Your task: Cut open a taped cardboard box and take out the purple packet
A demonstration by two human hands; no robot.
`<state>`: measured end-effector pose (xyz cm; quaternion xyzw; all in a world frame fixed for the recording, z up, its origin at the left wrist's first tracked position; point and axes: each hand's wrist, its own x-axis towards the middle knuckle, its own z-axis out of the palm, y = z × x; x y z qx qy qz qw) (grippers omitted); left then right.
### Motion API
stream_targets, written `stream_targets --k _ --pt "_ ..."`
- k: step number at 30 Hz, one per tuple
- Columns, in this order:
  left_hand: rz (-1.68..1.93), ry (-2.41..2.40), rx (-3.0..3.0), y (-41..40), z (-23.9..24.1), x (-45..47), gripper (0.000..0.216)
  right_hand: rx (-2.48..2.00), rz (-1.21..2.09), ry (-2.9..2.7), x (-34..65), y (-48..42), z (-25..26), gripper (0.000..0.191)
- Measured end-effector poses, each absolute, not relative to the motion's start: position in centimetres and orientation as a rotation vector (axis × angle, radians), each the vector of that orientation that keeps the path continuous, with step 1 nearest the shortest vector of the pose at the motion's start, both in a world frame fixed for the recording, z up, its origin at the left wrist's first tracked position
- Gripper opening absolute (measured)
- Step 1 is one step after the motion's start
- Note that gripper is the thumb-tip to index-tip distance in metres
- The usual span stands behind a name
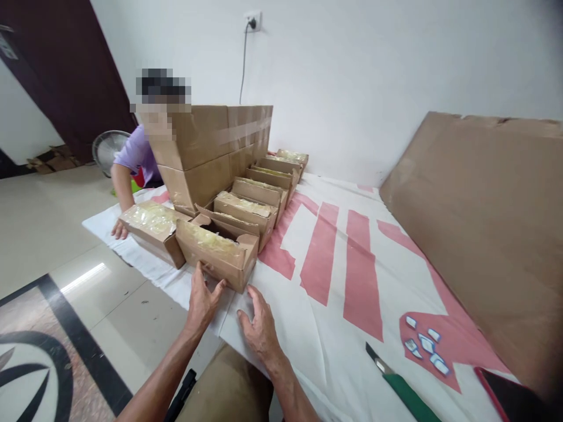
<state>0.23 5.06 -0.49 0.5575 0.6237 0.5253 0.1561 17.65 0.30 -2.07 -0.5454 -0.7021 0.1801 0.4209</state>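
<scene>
My left hand (203,299) touches the near side of an open cardboard box (220,252) filled with clear plastic-wrapped contents; its fingers are spread against the cardboard. My right hand (259,325) hovers just right of it over the white and red sheet (334,275), fingers apart, holding nothing. A second open box (153,228) sits to the left, where another person's hand (118,230) rests. Behind them runs a row of several similar open boxes (259,193).
A person in a purple shirt (138,155) sits behind stacked closed cartons (211,146). A green-handled utility knife (396,384) and small white-blue pieces (424,343) lie at the right. Flat cardboard (484,223) leans on the wall. A fan (108,149) stands on the tiled floor.
</scene>
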Motion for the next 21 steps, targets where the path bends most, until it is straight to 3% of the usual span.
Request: stream_targets --k 5,9,16,21 --pt "1.770 1.875 1.811 3.5 4.4 -2.6 0.055 -1.301 0.501 -1.715 18.0 0.9 -2.6 0.051" --pt "1.855 1.997 1.999 6.3 9.8 -8.7 0.060 -1.296 0.588 -1.696 18.3 0.9 -2.6 0.048" --pt "0.723 1.722 2.544 14.2 15.3 -18.6 0.092 -1.320 0.674 -1.661 18.7 0.9 -2.3 0.049" --pt "0.210 1.552 2.712 18.3 17.3 -18.4 0.111 -1.346 0.723 -1.634 19.1 0.9 -1.7 0.046"
